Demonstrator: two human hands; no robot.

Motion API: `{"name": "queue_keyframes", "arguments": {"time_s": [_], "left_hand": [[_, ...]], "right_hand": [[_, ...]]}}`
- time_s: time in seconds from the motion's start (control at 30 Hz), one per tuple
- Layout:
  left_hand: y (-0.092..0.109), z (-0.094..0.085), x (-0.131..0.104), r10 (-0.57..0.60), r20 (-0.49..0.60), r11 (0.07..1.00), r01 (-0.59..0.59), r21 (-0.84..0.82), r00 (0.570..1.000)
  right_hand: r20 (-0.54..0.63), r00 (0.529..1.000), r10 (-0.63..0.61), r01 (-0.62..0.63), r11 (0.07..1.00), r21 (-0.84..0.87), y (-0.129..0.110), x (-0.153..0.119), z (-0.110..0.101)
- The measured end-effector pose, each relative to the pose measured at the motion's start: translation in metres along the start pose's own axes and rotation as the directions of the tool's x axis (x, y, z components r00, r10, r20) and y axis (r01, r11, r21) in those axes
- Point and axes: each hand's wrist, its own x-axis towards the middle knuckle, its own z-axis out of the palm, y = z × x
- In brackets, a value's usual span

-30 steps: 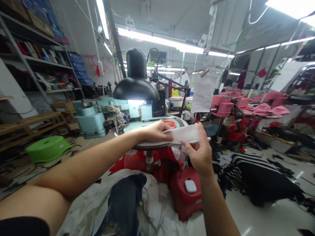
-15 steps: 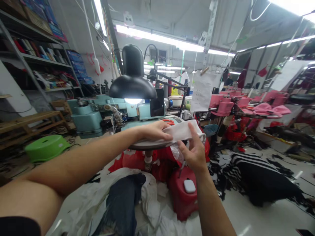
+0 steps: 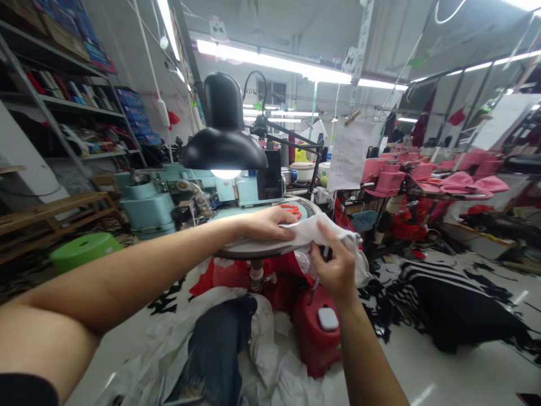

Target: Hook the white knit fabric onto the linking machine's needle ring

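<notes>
A piece of white fabric (image 3: 310, 230) stretches between my two hands at the front edge of a round work table (image 3: 243, 248). My left hand (image 3: 270, 222) rests over the table with its fingers pinching the fabric's left end. My right hand (image 3: 336, 262) grips the fabric from the right, thumb below and fingers on top, slightly blurred. Past the right hand, a bunched end of the cloth hangs over the table's edge. Red-handled scissors (image 3: 292, 210) lie on the table just behind my left hand.
A black lamp (image 3: 224, 146) hangs low over the table. Behind it stands a pale green sewing machine (image 3: 147, 206). Below are a red stool (image 3: 315, 349) with a white case (image 3: 328, 319) and white cloth (image 3: 262, 332). A green stool (image 3: 87, 251) stands left, a striped black cloth (image 3: 456, 304) right.
The right end of the white fabric has dropped and bunched, now hanging lower beyond my right hand. My right hand has shifted slightly; the left keeps its place on the fabric.
</notes>
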Motion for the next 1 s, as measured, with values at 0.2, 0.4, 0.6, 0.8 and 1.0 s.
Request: {"name": "queue_keyframes", "arguments": {"time_s": [0.2,0.4,0.6,0.8,1.0], "left_hand": [[0.0,-0.003,-0.006,-0.033,0.023,0.999,0.033,0.003,0.999],[-0.007,0.0,-0.008,0.024,0.025,0.997,-0.022,-0.073,0.999],[-0.016,0.0,-0.008,0.021,0.018,0.992,-0.019,-0.122,1.0],[-0.016,-0.001,-0.009,0.025,0.01,0.994,-0.024,-0.11,1.0],[-0.017,-0.001,-0.007,0.08,0.009,0.993,-0.079,-0.093,0.997]], "right_hand": [[0.117,0.99,0.073,-0.093,0.98,0.177,-0.017,0.01,-0.008],[0.032,0.968,0.249,-0.244,0.9,0.361,-0.014,-0.002,-0.035],[-0.073,0.967,0.243,-0.223,0.952,0.211,-0.015,-0.007,-0.024],[-0.12,0.975,0.188,-0.162,0.967,0.197,-0.016,-0.012,-0.018],[-0.199,0.968,0.155,-0.115,0.973,0.2,-0.011,-0.016,-0.019]]}}
